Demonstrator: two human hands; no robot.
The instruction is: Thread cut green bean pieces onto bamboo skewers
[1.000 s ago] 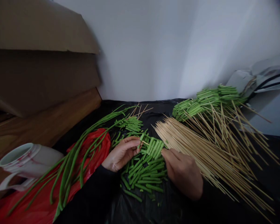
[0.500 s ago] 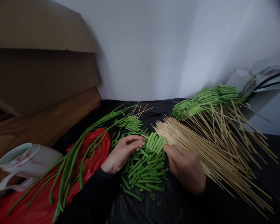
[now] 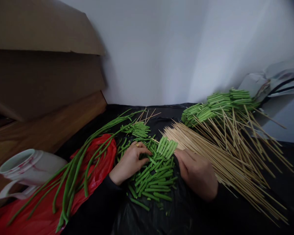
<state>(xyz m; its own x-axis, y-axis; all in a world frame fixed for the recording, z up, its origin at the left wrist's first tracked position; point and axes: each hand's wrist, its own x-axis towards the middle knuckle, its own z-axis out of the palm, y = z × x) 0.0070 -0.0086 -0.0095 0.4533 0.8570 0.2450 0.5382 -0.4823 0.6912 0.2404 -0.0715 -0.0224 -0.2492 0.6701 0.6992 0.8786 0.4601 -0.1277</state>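
Over cut green pieces [image 3: 159,187] — left hand [image 3: 130,160], grip half-spread; beside — right hand [image 3: 198,174] pinching skewer [image 3: 155,140].

Cut stalks [image 3: 159,187], skewers [image 3: 201,151] and mug [image 3: 47,166] suggest a home food-prep corner.

Long, plain black sleeves [image 3: 100,200] and a gold-coloured ring [image 3: 137,145] on the left hand [image 3: 131,160]

Wrinkled black plastic sheeting [image 3: 156,223] covers the work surface. On it lie cut long-bean pieces [image 3: 158,187], bare bamboo skewers [image 3: 210,155], stacked bean-loaded skewers [image 3: 220,103] and a red plastic bag [image 3: 101,174].
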